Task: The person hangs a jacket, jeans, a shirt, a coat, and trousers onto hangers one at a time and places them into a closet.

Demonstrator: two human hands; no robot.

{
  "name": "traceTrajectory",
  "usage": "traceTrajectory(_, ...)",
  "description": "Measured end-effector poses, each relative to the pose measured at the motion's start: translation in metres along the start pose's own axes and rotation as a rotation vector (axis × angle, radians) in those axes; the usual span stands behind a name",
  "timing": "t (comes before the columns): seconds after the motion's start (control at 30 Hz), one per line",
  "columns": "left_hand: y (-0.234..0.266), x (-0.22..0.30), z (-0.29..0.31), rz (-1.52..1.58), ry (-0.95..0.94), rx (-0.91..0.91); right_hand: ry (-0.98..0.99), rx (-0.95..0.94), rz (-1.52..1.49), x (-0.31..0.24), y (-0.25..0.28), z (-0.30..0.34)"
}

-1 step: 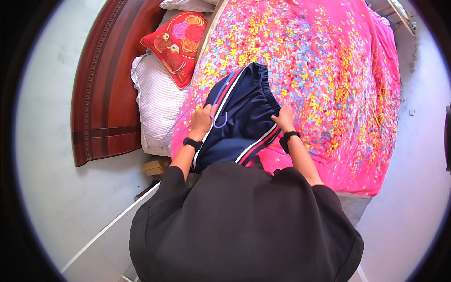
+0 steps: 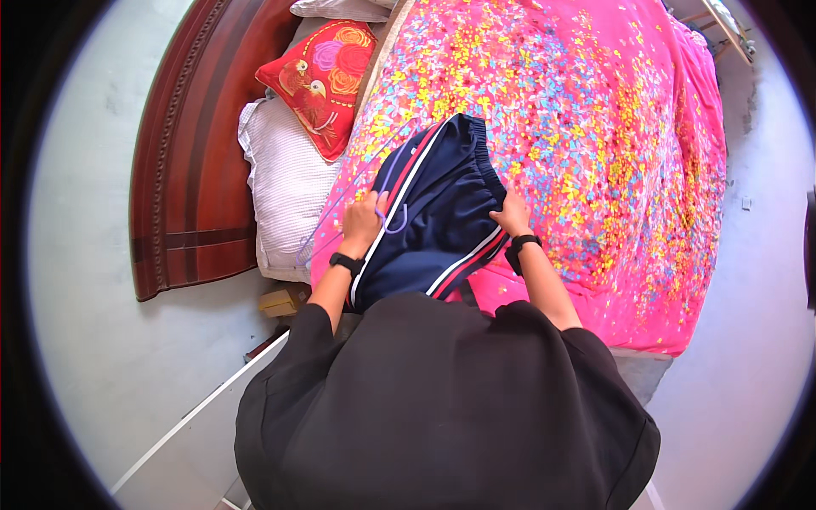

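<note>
Dark navy track pants [image 2: 425, 225] with white and red side stripes lie across the bed in front of me. Their gathered elastic waistband [image 2: 484, 157] faces right. My left hand [image 2: 363, 223] is closed around a thin purple clothes hanger [image 2: 398, 228] at the pants' left striped edge. The hanger's hook curls over the navy cloth, and its thin frame reaches out left of the hand. My right hand [image 2: 513, 214] grips the near end of the waistband, thumb over the cloth. The lower part of the legs is hidden by my black top.
A pink flowered bedspread [image 2: 595, 212] covers the bed. To the left are a red embroidered cushion [image 2: 319, 93], a white ribbed pillow [image 2: 293, 183] and a curved dark wooden headboard [image 2: 191, 170]. A small cardboard box [image 2: 279, 302] sits on the floor below the pillow.
My right hand has shifted slightly left, its fingers drawn in closer to the waistband. The pants and my left hand are almost unmoved.
</note>
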State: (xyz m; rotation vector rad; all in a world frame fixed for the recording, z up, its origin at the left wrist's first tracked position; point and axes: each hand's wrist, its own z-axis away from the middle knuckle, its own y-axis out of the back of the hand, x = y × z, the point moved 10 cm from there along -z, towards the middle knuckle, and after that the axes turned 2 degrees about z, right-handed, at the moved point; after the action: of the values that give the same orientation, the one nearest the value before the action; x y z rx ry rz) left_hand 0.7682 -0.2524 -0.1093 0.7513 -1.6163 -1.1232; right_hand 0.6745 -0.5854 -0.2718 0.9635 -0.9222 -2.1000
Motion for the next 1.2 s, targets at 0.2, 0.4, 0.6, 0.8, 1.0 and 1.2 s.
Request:
traceTrajectory(0.2, 0.018, -0.021, 0.011, 0.042, 0.047, 0.019, 0.307, 0.397, -0.054, -0.029, 0.011, 0.024)
traceTrajectory(0.4, -0.001, 0.039, -0.023, 0.064, -0.070, -0.016, 0.902, 0.317, 0.084, -0.099, -0.017, 0.129)
traceTrajectory(0.6, -0.076, 0.171, -0.039, 0.168, -0.598, -0.039, 1.134, 0.034, 0.179, -0.099, -0.075, 0.212)
traceTrajectory(0.8, -0.195, 0.169, 0.005, -0.164, -0.561, -0.300, 1.150, 0.029, 0.248, -0.089, -0.085, 0.242)
traceTrajectory(1.0, -0.218, 0.135, 0.057, -0.361, -0.308, -0.517, 0.839, -0.011, 0.086, -0.053, -0.079, 0.267)
traceTrajectory(1.2, -0.161, 0.088, 0.080, -0.086, -0.368, -0.341, 0.066, 0.234, -0.264, 0.038, -0.079, 0.242)
